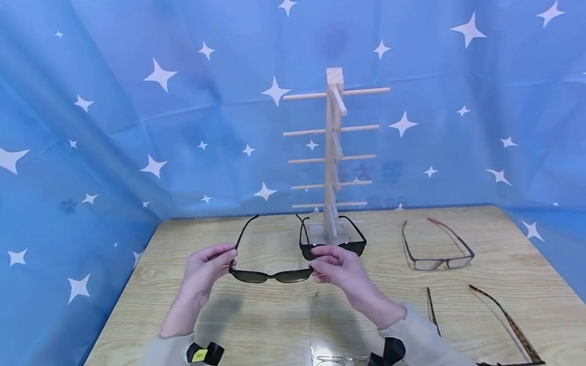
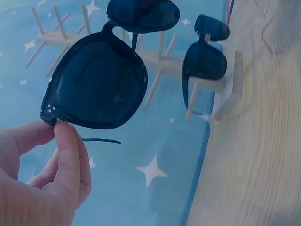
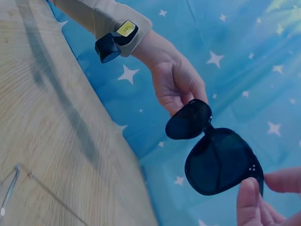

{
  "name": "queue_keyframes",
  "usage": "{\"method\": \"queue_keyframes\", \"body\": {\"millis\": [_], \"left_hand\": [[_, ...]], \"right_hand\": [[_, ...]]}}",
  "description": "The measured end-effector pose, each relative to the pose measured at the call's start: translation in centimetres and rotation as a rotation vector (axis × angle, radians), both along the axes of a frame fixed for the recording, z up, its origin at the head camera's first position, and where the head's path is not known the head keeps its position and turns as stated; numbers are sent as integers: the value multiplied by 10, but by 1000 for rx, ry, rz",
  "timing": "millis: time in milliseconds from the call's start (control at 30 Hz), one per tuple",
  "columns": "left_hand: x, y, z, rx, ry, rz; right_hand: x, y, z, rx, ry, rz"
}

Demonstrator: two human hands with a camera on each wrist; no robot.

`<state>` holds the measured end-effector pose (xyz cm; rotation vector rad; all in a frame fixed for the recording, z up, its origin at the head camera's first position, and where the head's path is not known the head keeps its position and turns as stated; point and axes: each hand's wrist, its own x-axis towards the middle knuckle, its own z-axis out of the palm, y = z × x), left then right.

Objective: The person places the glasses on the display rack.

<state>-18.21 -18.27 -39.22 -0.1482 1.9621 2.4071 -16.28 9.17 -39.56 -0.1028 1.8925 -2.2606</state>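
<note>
Left hand (image 1: 204, 274) pinches sunglasses (image 1: 293, 276) above woodgrain table (image 1: 137, 313), starry blue cloth (image 1: 102, 31) behind.

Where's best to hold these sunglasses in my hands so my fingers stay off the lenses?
Likely grip the sunglasses at their outer corners, one hand from each side, as your left hand and right hand pinch them now: the lenses lie between, and the left temple points away.

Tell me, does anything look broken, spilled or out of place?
Nothing stands out: the sunglasses held between the left hand and right hand look undamaged, and I see no spill. The right sleeve partly hides the lower-right glasses.
</note>
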Motion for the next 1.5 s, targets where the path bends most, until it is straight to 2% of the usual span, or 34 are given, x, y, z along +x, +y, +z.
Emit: {"method": "queue_keyframes", "body": {"millis": [267, 567, 800, 1100, 1500], "left_hand": [[-5, 24, 2, 17, -2, -26], [-7, 47, 4, 27, -12, -70], [-14, 68, -1, 31, -14, -80], [-27, 94, -3, 63, -24, -65], [-50, 120, 0, 93, -77, -38]], "right_hand": [[5, 25, 2, -4, 12, -13], [14, 48, 6, 49, -3, -43], [14, 65, 8, 78, 7, -101], [3, 88, 12, 78, 19, -109], [-26, 110, 14, 101, 6, -94]]}}
